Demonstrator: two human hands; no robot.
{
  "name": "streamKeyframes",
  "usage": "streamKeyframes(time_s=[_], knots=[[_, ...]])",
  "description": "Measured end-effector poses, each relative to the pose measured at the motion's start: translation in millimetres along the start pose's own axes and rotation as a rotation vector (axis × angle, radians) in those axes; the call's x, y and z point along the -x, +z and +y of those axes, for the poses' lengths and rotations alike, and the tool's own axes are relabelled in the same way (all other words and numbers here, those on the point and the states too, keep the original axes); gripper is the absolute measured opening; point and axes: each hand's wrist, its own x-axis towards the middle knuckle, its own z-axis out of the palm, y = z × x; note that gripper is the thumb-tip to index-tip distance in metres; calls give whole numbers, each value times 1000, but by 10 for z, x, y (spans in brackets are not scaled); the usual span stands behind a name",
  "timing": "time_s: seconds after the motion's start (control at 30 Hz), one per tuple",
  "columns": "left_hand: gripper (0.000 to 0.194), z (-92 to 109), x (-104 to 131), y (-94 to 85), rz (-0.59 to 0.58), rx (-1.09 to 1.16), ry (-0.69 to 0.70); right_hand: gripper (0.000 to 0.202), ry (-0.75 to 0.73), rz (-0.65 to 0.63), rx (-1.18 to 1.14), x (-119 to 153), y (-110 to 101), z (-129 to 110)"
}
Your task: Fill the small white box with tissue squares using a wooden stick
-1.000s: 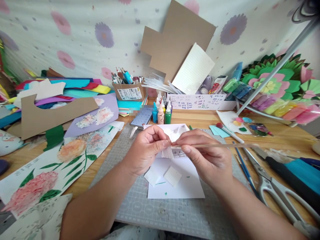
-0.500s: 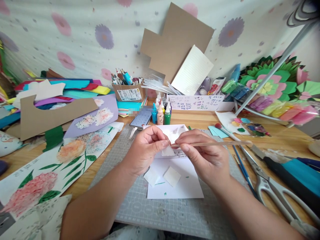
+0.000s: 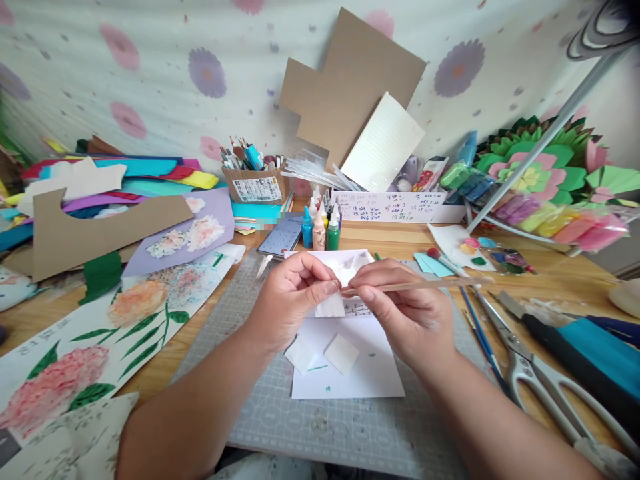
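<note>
My left hand (image 3: 299, 299) is closed, its thumb and fingers pinching a small white paper piece (image 3: 330, 307) that hangs below the fingertips. My right hand (image 3: 411, 308) grips a thin wooden stick (image 3: 435, 285), which lies nearly level and points out to the right. The stick's inner end meets the left fingertips at the paper; the exact contact is hidden by the fingers. Below the hands, two white paper squares (image 3: 342, 353) lie on a white sheet (image 3: 350, 388) with small green marks. Behind the fingers is a folded white paper tray (image 3: 367, 256), partly covered.
A grey cutting mat (image 3: 320, 430) lies beneath. Paint bottles (image 3: 319, 233) and a phone (image 3: 281, 235) stand behind. Scissors (image 3: 525, 367), paintbrushes (image 3: 481, 337) and a knife (image 3: 550, 340) lie right. Flower paintings (image 3: 150, 333) and cardboard (image 3: 100, 230) spread left.
The hands keep nearly the same pinch and grip. The paper piece under the left fingers now hangs flatter and shows more of its face. The whole view has shifted slightly.
</note>
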Motion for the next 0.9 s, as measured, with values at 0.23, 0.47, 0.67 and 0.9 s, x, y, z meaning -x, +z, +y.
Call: streamKeyframes(time_s=[0.23,0.47,0.67,0.9], knots=[[12,-26,3,-15,82,-162,80,17,7,17,10,23,-1,23],[18,28,66,-20,127,-521,237,19,-34,42,106,26,-19,22],[19,32,42,33,-12,-490,98,24,-155,-26,124,46,12,55],[20,28,11,19,24,-574,56,16,-76,-12,193,56,16,86]])
